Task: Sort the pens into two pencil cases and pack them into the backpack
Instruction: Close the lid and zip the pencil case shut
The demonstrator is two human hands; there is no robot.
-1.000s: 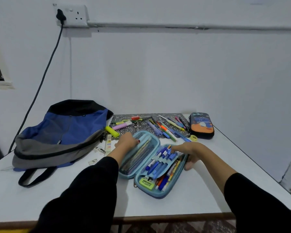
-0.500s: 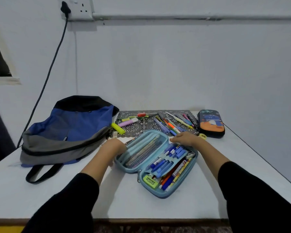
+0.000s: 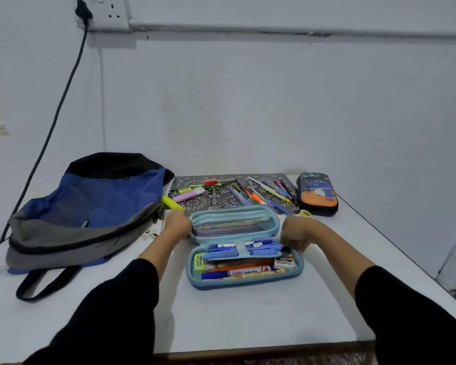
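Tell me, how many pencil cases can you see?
2. An open blue case lies between the left hand and right hand, which both hold its ends. A shut dark case sits at the back right, beside the mat. The backpack might hide more.

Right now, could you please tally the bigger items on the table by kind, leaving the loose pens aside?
Backpack: 1
Pencil cases: 2 (the open light-blue pencil case and the closed dark pencil case)
Patterned mat: 1
Total: 4
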